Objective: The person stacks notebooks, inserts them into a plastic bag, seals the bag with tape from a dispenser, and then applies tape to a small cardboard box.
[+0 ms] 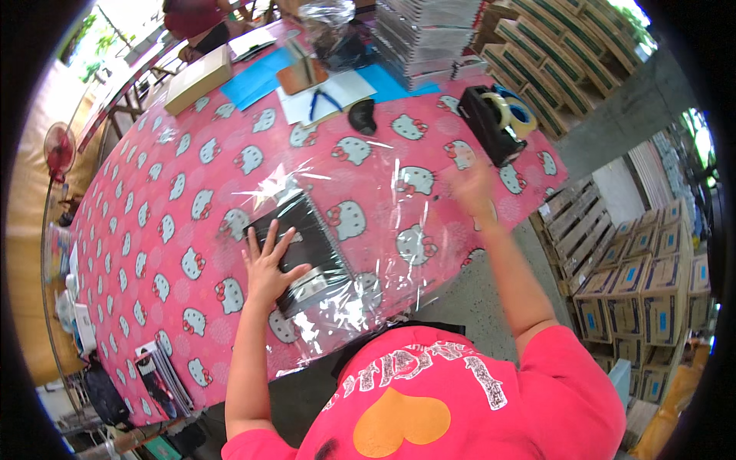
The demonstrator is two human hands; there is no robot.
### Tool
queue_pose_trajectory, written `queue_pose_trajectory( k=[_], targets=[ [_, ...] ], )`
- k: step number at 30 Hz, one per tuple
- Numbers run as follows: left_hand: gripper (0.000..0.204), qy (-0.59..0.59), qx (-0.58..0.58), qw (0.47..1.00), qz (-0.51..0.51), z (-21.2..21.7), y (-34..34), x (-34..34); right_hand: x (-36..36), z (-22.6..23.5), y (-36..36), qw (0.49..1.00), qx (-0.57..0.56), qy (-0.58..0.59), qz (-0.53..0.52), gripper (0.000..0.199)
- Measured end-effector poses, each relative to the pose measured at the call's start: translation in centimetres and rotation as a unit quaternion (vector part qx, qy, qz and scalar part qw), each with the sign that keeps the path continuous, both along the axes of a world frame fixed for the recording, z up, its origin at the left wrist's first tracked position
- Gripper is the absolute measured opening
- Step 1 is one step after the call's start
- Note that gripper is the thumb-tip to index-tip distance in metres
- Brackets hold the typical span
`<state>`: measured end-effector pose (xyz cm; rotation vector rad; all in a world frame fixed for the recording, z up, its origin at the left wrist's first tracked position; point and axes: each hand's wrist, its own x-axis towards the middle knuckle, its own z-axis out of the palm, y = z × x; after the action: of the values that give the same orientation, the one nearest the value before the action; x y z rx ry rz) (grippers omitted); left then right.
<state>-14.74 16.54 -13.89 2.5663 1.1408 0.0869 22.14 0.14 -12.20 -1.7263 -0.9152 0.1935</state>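
Note:
My left hand (268, 264) lies spread, fingers apart, on a black spiral-bound notebook (316, 239) on the table. Clear, shiny plastic film (328, 333) surrounds the notebook and reaches to the table's near edge; whether it wraps the notebook fully, I cannot tell. A pale label (308, 285) shows close to my left thumb. My right hand (471, 188) is over the right side of the table, smeared by motion, so its fingers cannot be read. Nearest to it stands a black tape dispenser (487, 130) with tape rolls (517, 115).
Beyond the notebook are blue-handled pliers (326, 100), a dark rounded object (363, 117) and a tall stack of spiral-bound books (429, 42). A long cream box (198, 80) sits far left. Cartons (644, 284) and a wooden pallet (575, 230) stand right. Another person (192, 19) is beyond the table.

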Motion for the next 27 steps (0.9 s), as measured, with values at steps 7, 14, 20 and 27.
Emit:
queue_pose_trajectory(
  k=[7,14,20,27],
  targets=[
    [0.079,-0.014,0.004,0.999,-0.041,0.0,0.6,1.6,22.7,-3.8,-8.1,0.970,-0.141,-0.123,-0.155,0.054],
    [0.080,-0.043,0.021,0.998,-0.038,-0.9,0.7,0.6,15.1,-2.4,-3.2,0.968,-0.152,0.025,-0.196,0.060],
    [0.081,-0.043,0.015,0.998,-0.043,-1.1,0.8,0.4,9.0,-3.7,4.4,0.954,-0.114,-0.142,-0.239,0.056],
    [0.082,0.001,-0.011,1.000,-0.023,-0.3,0.6,1.5,14.7,-4.4,4.2,0.984,-0.029,0.156,-0.084,0.038]
  ],
)
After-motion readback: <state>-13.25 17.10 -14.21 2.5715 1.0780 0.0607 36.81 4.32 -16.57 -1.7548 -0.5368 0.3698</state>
